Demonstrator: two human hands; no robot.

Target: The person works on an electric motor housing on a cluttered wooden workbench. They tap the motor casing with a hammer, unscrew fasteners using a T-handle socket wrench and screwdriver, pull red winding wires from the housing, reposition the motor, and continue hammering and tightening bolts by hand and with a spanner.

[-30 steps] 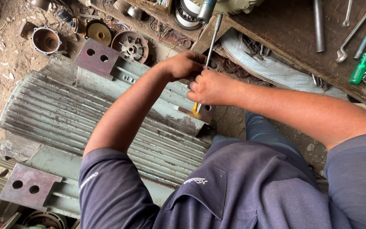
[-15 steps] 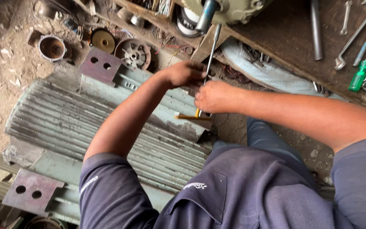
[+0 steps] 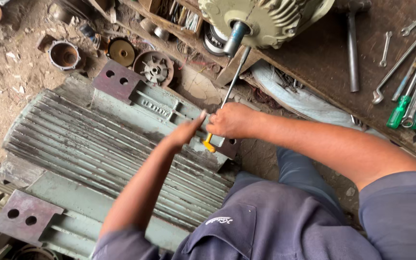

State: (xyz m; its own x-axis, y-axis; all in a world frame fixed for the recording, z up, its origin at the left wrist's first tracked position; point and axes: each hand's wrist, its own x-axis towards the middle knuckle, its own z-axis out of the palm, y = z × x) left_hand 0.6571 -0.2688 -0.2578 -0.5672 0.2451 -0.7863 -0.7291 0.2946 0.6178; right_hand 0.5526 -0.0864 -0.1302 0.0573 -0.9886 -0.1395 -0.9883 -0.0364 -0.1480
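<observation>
My right hand (image 3: 232, 120) is closed around the yellow handle of a long screwdriver (image 3: 229, 84), whose steel shaft points up toward the shaft end of a pale green motor (image 3: 266, 19) on the bench. My left hand (image 3: 185, 131) is open, palm flat, fingers together, touching the butt of the yellow handle from the left. Both hands hover over the large finned grey-green motor housing (image 3: 97, 144) lying on the ground.
A wooden bench (image 3: 323, 62) at the upper right carries spanners (image 3: 400, 53), a steel bar (image 3: 352, 53) and green-handled screwdrivers (image 3: 403, 103). Rusty motor parts, a fan wheel (image 3: 153, 68) and a round cap (image 3: 64, 54) lie on the dirt floor. Rusty mounting feet (image 3: 25, 216) stick out of the housing.
The view has shifted, showing more of the bench motor. My left hand has let go and opened flat against the handle's end. My right hand still grips the screwdriver.
</observation>
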